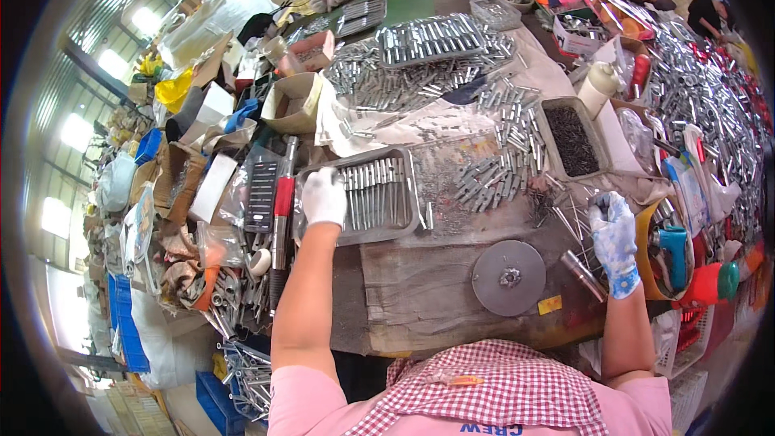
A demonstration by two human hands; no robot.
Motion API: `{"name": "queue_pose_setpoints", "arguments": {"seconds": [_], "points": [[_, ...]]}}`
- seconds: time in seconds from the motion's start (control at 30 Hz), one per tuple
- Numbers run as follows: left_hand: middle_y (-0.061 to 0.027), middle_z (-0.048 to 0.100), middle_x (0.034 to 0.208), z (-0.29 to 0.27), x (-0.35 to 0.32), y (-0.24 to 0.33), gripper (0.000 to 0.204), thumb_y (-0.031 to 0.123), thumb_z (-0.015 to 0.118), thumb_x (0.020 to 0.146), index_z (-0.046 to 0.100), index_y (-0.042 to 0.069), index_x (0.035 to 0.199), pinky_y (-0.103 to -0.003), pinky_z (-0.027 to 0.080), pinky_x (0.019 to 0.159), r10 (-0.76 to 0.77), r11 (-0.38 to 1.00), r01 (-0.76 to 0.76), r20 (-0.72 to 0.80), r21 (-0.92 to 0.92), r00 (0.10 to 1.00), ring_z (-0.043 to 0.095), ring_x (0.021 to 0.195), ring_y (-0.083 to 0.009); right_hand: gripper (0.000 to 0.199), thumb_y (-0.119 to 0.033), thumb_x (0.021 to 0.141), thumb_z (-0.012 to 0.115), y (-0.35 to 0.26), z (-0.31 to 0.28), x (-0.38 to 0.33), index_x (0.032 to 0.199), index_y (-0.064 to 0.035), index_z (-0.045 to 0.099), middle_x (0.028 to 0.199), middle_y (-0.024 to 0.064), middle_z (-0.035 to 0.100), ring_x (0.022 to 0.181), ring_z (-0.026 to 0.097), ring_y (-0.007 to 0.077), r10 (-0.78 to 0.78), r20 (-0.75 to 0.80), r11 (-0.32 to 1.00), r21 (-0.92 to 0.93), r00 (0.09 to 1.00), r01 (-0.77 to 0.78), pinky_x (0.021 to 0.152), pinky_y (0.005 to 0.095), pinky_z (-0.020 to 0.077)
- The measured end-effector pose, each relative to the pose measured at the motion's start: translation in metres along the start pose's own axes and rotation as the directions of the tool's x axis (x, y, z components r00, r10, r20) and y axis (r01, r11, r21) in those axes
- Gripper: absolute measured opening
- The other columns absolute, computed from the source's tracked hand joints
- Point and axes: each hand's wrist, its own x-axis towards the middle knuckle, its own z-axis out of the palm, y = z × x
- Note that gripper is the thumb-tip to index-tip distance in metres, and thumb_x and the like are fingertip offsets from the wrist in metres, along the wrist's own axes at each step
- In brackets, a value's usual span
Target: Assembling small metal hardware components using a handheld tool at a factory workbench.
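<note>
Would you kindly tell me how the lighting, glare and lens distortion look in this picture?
Head view: dark fisheye rim, the wall bowed at left; window patches there blown out; glints on the metal parts heaped at right; the white glove on the left hand nearly washed out.

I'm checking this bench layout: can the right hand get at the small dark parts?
Probably yes: the right hand is close by, and the tray holding the small dark parts is open on top, with nothing visible covering them.

R glove (pixel 615 238) blu/wht floral
</note>
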Motion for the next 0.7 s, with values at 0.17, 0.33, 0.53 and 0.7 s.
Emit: {"name": "queue_pose_setpoints", "arguments": {"seconds": [0.17,0.33,0.53,0.7], "points": [[-0.0161,0.062,0.112,-0.039,-0.048,0.112,0.036,0.017,0.072,0.071,0.070,0.008,0.105,-0.046,0.042,0.101,0.558,0.826,-0.542,0.353,-0.153,0.751,0.053,0.114,-0.0353,0.011,0.001,0.092,0.058,-0.046,-0.003,-0.029,0.102,-0.0021,0.059,0.086,0.0026,0.062,0.076,0.057,0.0057,0.107,0.221,0.864,0.463,0.969,-0.201,0.051,0.0224,0.0471],[-0.0127,0.058,0.121,-0.030,-0.059,0.137,0.028,0.018,0.072,0.069,0.073,0.011,0.096,-0.051,0.032,0.110,0.526,0.670,-0.725,0.589,0.157,0.614,0.049,0.120,-0.0326,0.014,0.004,0.082,0.065,-0.049,0.002,-0.047,0.095,-0.0010,0.062,0.084,0.0110,0.066,0.073,0.066,0.0235,-0.262,0.210,0.881,0.450,0.942,0.145,0.070,0.0323,0.0527],[-0.0107,0.063,0.100,-0.014,-0.066,0.132,0.014,0.017,0.061,0.079,0.074,0.011,0.078,-0.048,0.038,0.103,0.644,0.592,-0.785,0.479,0.182,0.596,0.054,0.108,-0.0296,0.016,-0.002,0.081,0.070,-0.052,-0.003,-0.062,0.094,-0.0028,0.063,0.082,0.0133,0.066,0.073,0.066,0.0308,-0.343,0.209,0.892,0.378,0.916,0.248,0.067,0.0349,0.0526],[-0.0102,0.062,0.093,-0.024,-0.072,0.132,0.014,0.015,0.068,0.073,0.068,0.008,0.085,-0.040,0.045,0.088,0.735,0.594,-0.805,0.418,-0.016,0.534,0.057,0.100,-0.0298,0.017,-0.001,0.081,0.069,-0.049,0.002,-0.075,0.097,-0.0032,0.062,0.085,0.0128,0.066,0.076,0.066,0.0318,-0.388,0.171,0.867,0.401,0.905,0.296,0.069,0.0364,0.0522]]}}
